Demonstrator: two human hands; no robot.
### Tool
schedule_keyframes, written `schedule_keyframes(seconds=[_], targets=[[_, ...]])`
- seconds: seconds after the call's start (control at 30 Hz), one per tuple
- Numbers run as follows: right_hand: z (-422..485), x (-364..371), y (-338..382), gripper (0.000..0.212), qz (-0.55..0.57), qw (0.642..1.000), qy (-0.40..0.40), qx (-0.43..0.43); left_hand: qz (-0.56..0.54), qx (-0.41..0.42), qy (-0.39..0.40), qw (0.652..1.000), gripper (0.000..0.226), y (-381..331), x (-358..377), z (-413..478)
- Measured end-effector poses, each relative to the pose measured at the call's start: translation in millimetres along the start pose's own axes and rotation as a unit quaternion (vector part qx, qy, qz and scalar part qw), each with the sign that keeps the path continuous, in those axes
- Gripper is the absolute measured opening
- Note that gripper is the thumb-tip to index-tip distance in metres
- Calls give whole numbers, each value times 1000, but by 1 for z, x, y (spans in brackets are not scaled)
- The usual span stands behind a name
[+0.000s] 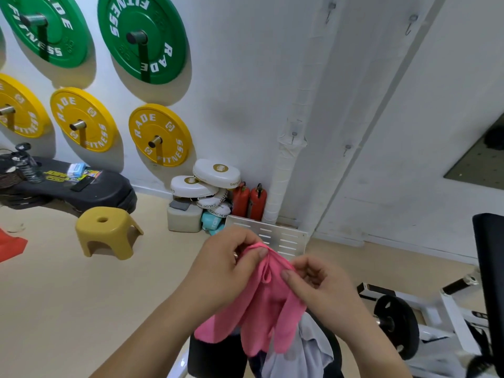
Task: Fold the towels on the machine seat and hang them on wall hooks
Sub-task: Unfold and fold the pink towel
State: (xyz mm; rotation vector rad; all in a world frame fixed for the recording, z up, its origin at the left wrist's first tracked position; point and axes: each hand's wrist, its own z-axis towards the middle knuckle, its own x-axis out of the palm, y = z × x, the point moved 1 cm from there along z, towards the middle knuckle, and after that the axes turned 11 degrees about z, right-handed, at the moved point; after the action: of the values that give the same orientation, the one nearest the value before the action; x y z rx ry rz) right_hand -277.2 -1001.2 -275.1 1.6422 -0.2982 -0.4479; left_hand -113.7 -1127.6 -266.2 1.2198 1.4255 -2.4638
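A pink towel (266, 309) hangs bunched in front of me, held up at its top edge. My left hand (223, 266) pinches the top of it between thumb and fingers. My right hand (319, 282) pinches the same edge a little lower and to the right. Below the towel lies a pale grey towel (308, 347) on the black machine seat (212, 356). Small metal wall hooks are fixed to the white wall: two high up (330, 12) (411, 23) and two lower (294, 135) (347, 149).
Green and yellow weight plates (161, 135) hang on the left wall. A yellow stool (107, 230) stands on the tan floor, with a black bench (81, 189) behind it. White pads and red extinguishers (249, 200) sit by the wall. A white machine frame with a black plate (398, 323) is at right.
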Motion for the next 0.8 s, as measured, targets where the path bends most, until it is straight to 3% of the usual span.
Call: schedule_keyframes(seconds=[0.13, 0.23, 0.37, 0.53, 0.67, 0.8], targets=[[-3, -17, -8, 10, -52, 997, 12, 60, 8, -68, -74, 995, 7, 19, -23, 6], [-5, -26, -15, 6, -58, 992, 30, 108, 22, -96, -86, 991, 8, 34, -39, 9], [-8, -33, -15, 6, 67, 991, -34, 108, 66, -135, -99, 984, 11, 52, -48, 7], [-4, -24, -12, 17, 221, 964, -126, 80, -1, -210, -51, 976, 15, 47, -27, -6], [-3, -14, -9, 22, 197, 962, -178, 61, -16, -203, -30, 979, 18, 46, -10, -14], [-10, -14, -12, 26, 170, 962, -208, 47, -24, -224, -74, 971, 20, 53, -12, -13]])
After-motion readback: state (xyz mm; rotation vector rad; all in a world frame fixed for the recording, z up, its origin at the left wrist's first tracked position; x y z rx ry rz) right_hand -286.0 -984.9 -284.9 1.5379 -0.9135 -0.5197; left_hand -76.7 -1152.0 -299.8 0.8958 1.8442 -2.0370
